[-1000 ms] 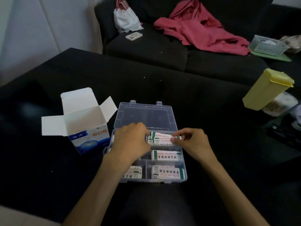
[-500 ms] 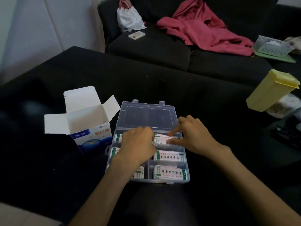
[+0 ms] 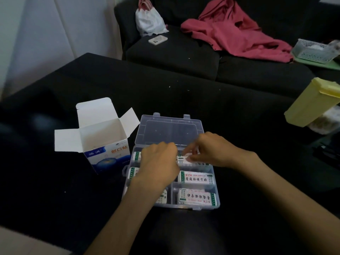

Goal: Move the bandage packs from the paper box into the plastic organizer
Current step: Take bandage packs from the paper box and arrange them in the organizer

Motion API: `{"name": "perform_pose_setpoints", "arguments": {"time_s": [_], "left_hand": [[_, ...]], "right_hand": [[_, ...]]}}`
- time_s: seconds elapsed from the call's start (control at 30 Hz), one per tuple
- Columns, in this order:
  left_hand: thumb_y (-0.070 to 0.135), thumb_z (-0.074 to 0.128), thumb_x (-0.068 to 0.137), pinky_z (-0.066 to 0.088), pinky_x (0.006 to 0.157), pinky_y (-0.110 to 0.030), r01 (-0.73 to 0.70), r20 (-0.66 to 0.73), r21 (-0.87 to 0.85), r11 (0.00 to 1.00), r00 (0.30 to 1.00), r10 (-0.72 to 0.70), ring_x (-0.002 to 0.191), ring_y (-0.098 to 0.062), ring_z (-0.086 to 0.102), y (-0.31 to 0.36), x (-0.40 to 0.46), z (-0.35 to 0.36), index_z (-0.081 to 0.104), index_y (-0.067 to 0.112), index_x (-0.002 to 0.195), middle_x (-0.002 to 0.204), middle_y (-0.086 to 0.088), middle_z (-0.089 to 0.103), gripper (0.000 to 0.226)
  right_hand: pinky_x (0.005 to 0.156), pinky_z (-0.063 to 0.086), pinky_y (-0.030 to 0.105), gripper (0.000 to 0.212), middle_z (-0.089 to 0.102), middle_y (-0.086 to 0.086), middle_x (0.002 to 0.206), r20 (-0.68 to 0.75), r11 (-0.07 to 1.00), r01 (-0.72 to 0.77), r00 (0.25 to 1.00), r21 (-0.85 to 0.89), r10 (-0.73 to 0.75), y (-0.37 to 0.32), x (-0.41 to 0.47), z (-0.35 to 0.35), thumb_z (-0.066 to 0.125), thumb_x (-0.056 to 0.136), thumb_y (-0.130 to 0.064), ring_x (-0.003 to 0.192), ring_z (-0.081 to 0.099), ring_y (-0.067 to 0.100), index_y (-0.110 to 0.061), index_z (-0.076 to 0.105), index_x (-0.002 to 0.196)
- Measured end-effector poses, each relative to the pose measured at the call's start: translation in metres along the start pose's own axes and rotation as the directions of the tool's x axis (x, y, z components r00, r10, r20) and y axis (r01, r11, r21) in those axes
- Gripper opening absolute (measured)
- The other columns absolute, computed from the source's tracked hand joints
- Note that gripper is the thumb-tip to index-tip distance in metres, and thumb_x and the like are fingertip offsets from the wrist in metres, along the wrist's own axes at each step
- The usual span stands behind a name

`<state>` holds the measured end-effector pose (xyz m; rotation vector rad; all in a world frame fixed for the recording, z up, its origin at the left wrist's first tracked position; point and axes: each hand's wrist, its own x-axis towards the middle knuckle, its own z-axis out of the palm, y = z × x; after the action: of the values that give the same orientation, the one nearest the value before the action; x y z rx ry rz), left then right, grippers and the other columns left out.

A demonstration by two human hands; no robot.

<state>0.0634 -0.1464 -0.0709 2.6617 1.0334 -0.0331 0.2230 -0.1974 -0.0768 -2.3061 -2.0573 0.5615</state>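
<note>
- Black tabletop (image 3: pixel 239 126) lies bare beyond both hands.
- Clear plastic organizer (image 3: pixel 215 183) sits under them, lid open; white bandage packs (image 3: pixel 195 178) fill its compartments.
- Right hand (image 3: pixel 211 150) pinches a blurred pack; left hand (image 3: pixel 158 161) hides its fingertips, grasp unclear.
- White-and-blue paper box (image 3: pixel 103 144) stands open left of the left hand.

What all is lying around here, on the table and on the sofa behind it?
paper box: 1, white and blue, open, left of organizer
plastic organizer: 1, clear, lid open, table centre
bandage packs: at least 6 visible, white, in organizer compartments
yellow container: 1, right edge
phone: 1, pale, on sofa
white bag: 1, on sofa
red garment: 1, on sofa
mesh basket: 1, pale, far right
left hand: over organizer's left side
right hand: fingers at the back-right pack
</note>
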Motion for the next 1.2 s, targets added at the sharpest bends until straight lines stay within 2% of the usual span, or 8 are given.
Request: {"name": "perform_pose_setpoints", "arguments": {"time_s": [0.27,0.37,0.43,0.57,0.7,0.93,1.03,1.2], "left_hand": [[0.019,0.063,0.087,0.043,0.077,-0.031,0.100,-0.034,-0.121,0.988,0.994,-0.105,0.099,-0.017,0.061,-0.008,0.003,-0.007,0.070,0.027,0.103,0.110,0.006,0.067,0.019],[0.017,0.060,0.088,0.047,0.082,-0.034,0.144,-0.040,-0.156,0.977,0.988,-0.152,0.097,-0.017,0.061,-0.012,0.002,-0.011,0.070,0.027,0.099,0.105,0.005,0.067,0.018],[0.018,0.060,0.089,0.047,0.084,-0.035,0.159,-0.020,-0.189,0.969,0.986,-0.166,0.098,-0.015,0.060,-0.014,0.002,-0.012,0.071,0.030,0.095,0.106,0.008,0.066,0.017],[0.019,0.060,0.090,0.046,0.082,-0.032,0.121,0.018,-0.229,0.966,0.993,-0.121,0.095,-0.013,0.061,-0.013,0.002,-0.013,0.070,0.032,0.098,0.104,0.009,0.067,0.019],[0.021,0.062,0.086,0.041,0.072,-0.028,0.069,0.093,-0.166,0.984,0.994,-0.054,0.090,-0.016,0.061,-0.006,0.005,-0.006,0.067,0.028,0.108,0.096,0.004,0.066,0.023],[0.018,0.059,0.087,0.042,0.074,-0.032,0.034,0.122,-0.070,0.997,0.992,-0.025,0.082,-0.020,0.054,0.005,0.004,-0.001,0.055,0.017,0.085,0.083,0.002,0.055,0.005],[0.015,0.057,0.088,0.039,0.076,-0.032,0.045,0.140,-0.057,0.997,0.989,-0.037,0.094,-0.024,0.058,0.011,0.002,0.003,0.047,0.022,0.084,0.086,0.000,0.052,0.013],[0.017,0.059,0.087,0.038,0.072,-0.032,0.076,0.113,-0.084,0.994,0.991,-0.066,0.096,-0.023,0.058,0.005,0.007,0.008,0.061,0.015,0.095,0.095,-0.002,0.060,0.008]], "right_hand": [[0.077,0.041,0.028,0.045,0.057,-0.009,0.104,0.288,0.965,0.104,0.957,-0.240,-0.032,-0.023,0.017,-0.018,0.057,0.092,-0.032,0.102,0.055,0.013,-0.040,0.044,0.135],[0.078,0.038,0.028,0.046,0.059,-0.005,0.120,0.323,0.948,0.128,0.946,-0.290,-0.029,-0.027,0.021,-0.020,0.058,0.092,-0.031,0.110,0.055,0.016,-0.041,0.043,0.135],[0.079,0.038,0.028,0.046,0.058,-0.006,0.117,0.334,0.952,0.122,0.942,-0.281,-0.022,-0.028,0.021,-0.020,0.058,0.092,-0.030,0.105,0.054,0.015,-0.039,0.043,0.135],[0.073,0.040,0.028,0.040,0.052,-0.010,0.093,0.286,0.973,0.108,0.957,-0.205,-0.047,-0.024,0.020,-0.020,0.060,0.090,-0.029,0.086,0.051,0.011,-0.034,0.049,0.128],[0.071,0.043,0.028,0.035,0.063,-0.007,0.095,0.225,0.988,0.101,0.972,-0.119,-0.073,-0.016,0.018,-0.018,0.064,0.087,-0.029,0.084,0.055,0.011,-0.035,0.055,0.121],[0.079,0.053,0.036,0.027,0.067,-0.002,0.091,0.185,0.997,0.059,0.980,0.048,-0.067,-0.007,0.018,-0.014,0.067,0.085,-0.027,0.083,0.061,0.011,-0.035,0.063,0.110],[0.076,0.053,0.032,0.028,0.068,-0.004,0.089,0.161,0.996,0.058,0.985,0.071,-0.069,-0.007,0.017,-0.013,0.069,0.084,-0.027,0.079,0.061,0.007,-0.036,0.065,0.110],[0.071,0.053,0.027,0.027,0.066,-0.008,0.086,0.004,0.999,0.002,1.000,0.049,-0.002,-0.003,0.005,-0.024,0.073,0.079,-0.031,0.075,0.059,0.004,-0.033,0.066,0.105]]}}
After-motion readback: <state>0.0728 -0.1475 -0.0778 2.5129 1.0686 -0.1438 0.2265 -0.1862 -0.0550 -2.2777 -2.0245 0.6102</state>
